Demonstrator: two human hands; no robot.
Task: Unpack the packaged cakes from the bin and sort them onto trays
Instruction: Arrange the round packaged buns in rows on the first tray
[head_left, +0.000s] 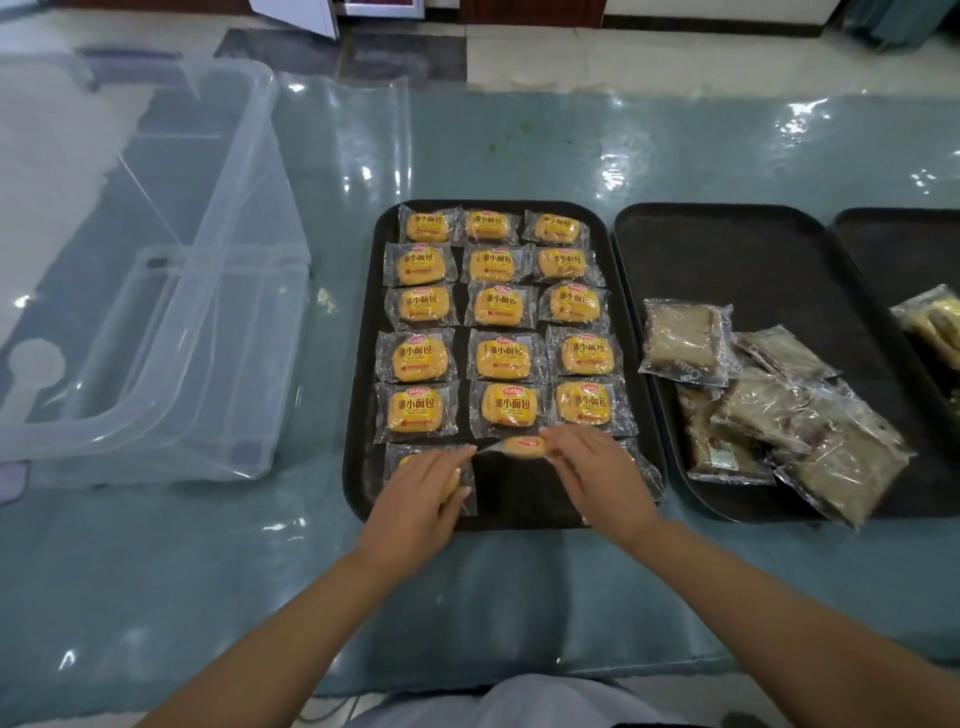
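A black tray (363, 364) holds several yellow cake packets (501, 356) laid in rows of three. In the tray's near row my right hand (597, 475) pinches the right end of one yellow packet (522, 447), which stands tilted on its edge just above the tray. My left hand (421, 493) lies over the near-left yellow packet (451, 482) and holds it between fingers and thumb, with its fingertips close to the tilted packet's left wrapper end. The clear plastic bin (156, 322) stands to the left, and no packets show in it.
A second black tray (727, 249) to the right carries a loose pile of brown cake packets (680, 338) in its near half. A third tray (893, 244) at the right edge holds more packets (935, 322). The table has a glossy teal cover.
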